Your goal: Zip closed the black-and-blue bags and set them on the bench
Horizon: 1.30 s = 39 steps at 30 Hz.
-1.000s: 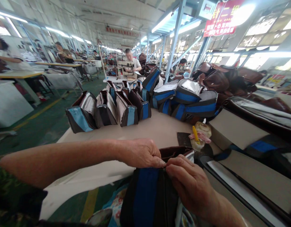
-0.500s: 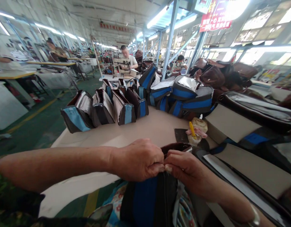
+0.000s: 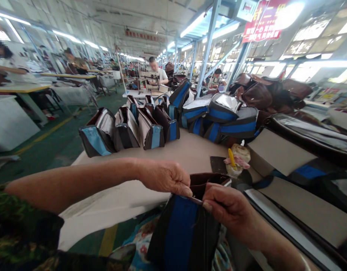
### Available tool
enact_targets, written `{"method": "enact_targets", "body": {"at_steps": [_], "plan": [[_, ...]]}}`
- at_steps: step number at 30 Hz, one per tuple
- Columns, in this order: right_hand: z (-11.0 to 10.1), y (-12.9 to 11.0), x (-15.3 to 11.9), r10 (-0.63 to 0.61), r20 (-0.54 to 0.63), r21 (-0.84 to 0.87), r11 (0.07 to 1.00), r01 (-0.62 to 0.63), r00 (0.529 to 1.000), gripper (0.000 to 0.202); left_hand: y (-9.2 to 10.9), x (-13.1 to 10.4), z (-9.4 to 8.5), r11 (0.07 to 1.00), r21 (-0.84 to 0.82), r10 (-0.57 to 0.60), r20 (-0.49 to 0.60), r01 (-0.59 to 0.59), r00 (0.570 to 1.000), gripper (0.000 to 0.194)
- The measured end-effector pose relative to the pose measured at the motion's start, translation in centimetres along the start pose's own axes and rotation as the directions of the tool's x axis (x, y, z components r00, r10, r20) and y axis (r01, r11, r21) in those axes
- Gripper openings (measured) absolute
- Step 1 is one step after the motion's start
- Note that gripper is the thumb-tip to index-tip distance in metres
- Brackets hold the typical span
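Observation:
A dark grey bag piece with a blue stripe (image 3: pixel 180 226) stands upright at the bottom centre, its brown opening at the top. My left hand (image 3: pixel 169 177) pinches the piece's upper edge from the left. On the right, my right hand (image 3: pixel 225 205) is closed on the same edge, its thumb and forefinger pressed together. Between the two hands a short, pale strip of the edge (image 3: pixel 196 200) shows, slanting down to the right. The lower part of the piece rests against a flowered cloth.
Several bag pieces (image 3: pixel 153 136) stand along the table's (image 3: pixel 125 158) far side, with more piled behind. A glue pot (image 3: pixel 235 165) with a yellow-handled brush (image 3: pixel 232 158) sits right of centre. Stacked panels (image 3: pixel 305 210) lie at the right. People sit at machines beyond.
My hands have moved apart, exposing the pale edge between them. More of the blue stripe shows below. The whole view has shifted slightly.

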State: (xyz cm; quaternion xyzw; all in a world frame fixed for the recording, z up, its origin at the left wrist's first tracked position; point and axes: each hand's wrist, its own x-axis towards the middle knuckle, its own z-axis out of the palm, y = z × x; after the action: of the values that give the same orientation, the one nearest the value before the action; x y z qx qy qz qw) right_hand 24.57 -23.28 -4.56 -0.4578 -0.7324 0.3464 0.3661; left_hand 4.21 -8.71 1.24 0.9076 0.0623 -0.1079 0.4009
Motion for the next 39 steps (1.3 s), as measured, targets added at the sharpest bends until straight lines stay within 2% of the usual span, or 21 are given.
{"method": "enact_targets", "body": {"at_steps": [2, 4, 6, 8, 10, 11, 13, 16, 19, 20, 22, 25, 27, 31, 35, 39], "plan": [[0.7, 0.1, 0.1, 0.011, -0.074, -0.04, 0.999, -0.014, 0.997, 0.023, 0.3, 0.0, 0.7, 0.978, 0.201, 0.065, -0.062, -0.052, 0.996, 0.033], [1.3, 0.3, 0.2, 0.005, -0.157, -0.074, 0.997, -0.016, 0.988, 0.021, 0.7, -0.1, 1.3, 0.892, 0.446, 0.146, -0.124, -0.076, 0.981, 0.026], [1.8, 0.2, 0.3, -0.002, -0.203, -0.09, 0.996, -0.017, 0.979, 0.02, 1.0, -0.2, 1.5, 0.849, 0.526, 0.17, -0.17, -0.057, 0.971, 0.022], [1.9, -0.1, 0.4, -0.008, -0.215, -0.098, 0.995, -0.014, 0.977, 0.019, 1.1, -0.2, 1.3, 0.924, 0.382, 0.087, -0.203, -0.003, 0.975, 0.022], [1.8, -0.4, 0.4, -0.029, -0.214, -0.109, 0.994, 0.006, 0.976, 0.018, 1.1, -0.1, 0.9, 0.986, 0.162, -0.003, -0.172, 0.032, 0.985, 0.028], [1.8, -0.5, 0.4, -0.042, -0.214, -0.111, 0.994, 0.019, 0.976, 0.018, 1.0, 0.0, 0.8, 0.997, 0.075, -0.015, -0.138, 0.026, 0.99, 0.03], [1.7, -0.6, 0.4, -0.063, -0.204, -0.097, 0.994, 0.044, 0.977, 0.018, 0.9, 0.4, 0.8, 0.999, -0.024, 0.041, -0.07, -0.042, 0.997, 0.024], [1.8, -0.3, 0.3, -0.07, -0.171, -0.033, 0.997, 0.065, 0.983, 0.018, 1.0, 0.9, 1.7, 0.986, -0.034, 0.158, -0.072, -0.161, 0.985, 0.021], [1.6, 0.2, 0.1, -0.026, -0.12, 0.05, 0.998, 0.032, 0.992, 0.02, 0.6, 1.2, 2.6, 0.974, 0.003, 0.223, -0.185, -0.226, 0.957, 0.022], [1.5, 0.4, 0.0, -0.004, -0.1, 0.08, 0.997, 0.013, 0.995, 0.022, 0.3, 1.1, 2.6, 0.974, -0.025, 0.213, -0.214, -0.224, 0.953, 0.021], [1.1, 0.7, -0.2, 0.031, -0.06, 0.134, 0.991, -0.022, 0.998, 0.029, -0.5, 0.8, 2.2, 0.976, -0.142, 0.14, -0.19, -0.168, 0.972, 0.019], [0.4, 1.0, -0.6, 0.081, -0.019, 0.219, 0.973, -0.075, 0.997, 0.038, -1.5, 0.1, 0.8, 0.966, -0.256, 0.011, -0.078, -0.031, 0.997, 0.043], [0.1, 1.2, -0.7, 0.119, -0.008, 0.294, 0.949, -0.112, 0.993, 0.039, -1.8, -0.3, 0.0, 0.974, -0.227, -0.025, -0.075, 0.007, 0.997, 0.051], [-0.4, 1.4, -0.6, 0.135, -0.014, 0.36, 0.925, -0.12, 0.991, 0.041, -1.7, -0.1, 0.1, 0.987, -0.148, 0.048, -0.069, -0.058, 0.996, 0.053], [-1.9, 2.1, -0.3, 0.173, -0.025, 0.373, 0.916, -0.151, 0.985, 0.041, -1.8, 0.2, 0.4, 0.974, -0.176, 0.129, -0.105, -0.146, 0.986, 0.051], [-3.6, 3.2, -0.2, 0.243, -0.01, 0.411, 0.885, -0.217, 0.97, 0.038, -2.5, 0.1, -0.1, 0.975, -0.206, 0.07, -0.086, -0.087, 0.994, 0.051]]}}
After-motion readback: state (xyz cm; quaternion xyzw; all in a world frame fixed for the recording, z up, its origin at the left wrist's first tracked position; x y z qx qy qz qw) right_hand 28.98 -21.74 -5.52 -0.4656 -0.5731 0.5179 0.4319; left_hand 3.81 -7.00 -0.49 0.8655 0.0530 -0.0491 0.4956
